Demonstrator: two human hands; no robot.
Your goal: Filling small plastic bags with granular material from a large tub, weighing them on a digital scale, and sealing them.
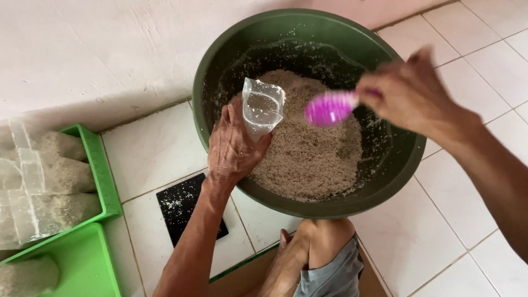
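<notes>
Your bent knee (324,242) sits below the round green basin (220,60); left hand (234,146) grips a clear crinkled bag (263,107), right hand (412,91) clasps a pink ribbed scoop (329,108).

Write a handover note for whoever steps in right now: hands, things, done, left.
Left hand: holds a clear bag open over the green basin; bag looks empty.
Right hand: holds a pink scoop above the grain, beside the bag's mouth.
Basin: on the tiled floor, with plenty of grain inside.
Done: several filled bags lie in the green tray at the left.
Left: this bag is not yet filled.
</notes>
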